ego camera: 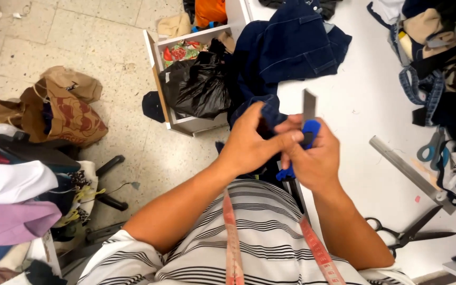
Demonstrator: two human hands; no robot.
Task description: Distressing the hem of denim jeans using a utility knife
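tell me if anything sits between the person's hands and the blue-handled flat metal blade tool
Nothing visible does. The right hand already grips the blue-handled flat metal blade tool, and the left hand pinches a fold of dark blue denim fabric right against it, at the edge of the white table.

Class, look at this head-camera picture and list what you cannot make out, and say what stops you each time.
- Blue tool, head view: its body is covered by the right hand; only the grey blade shows.
- Denim being gripped: the left hand hides where it is held.
- Black scissors: one handle loop is behind the right forearm.
- Metal ruler: its far end lies under fabric.
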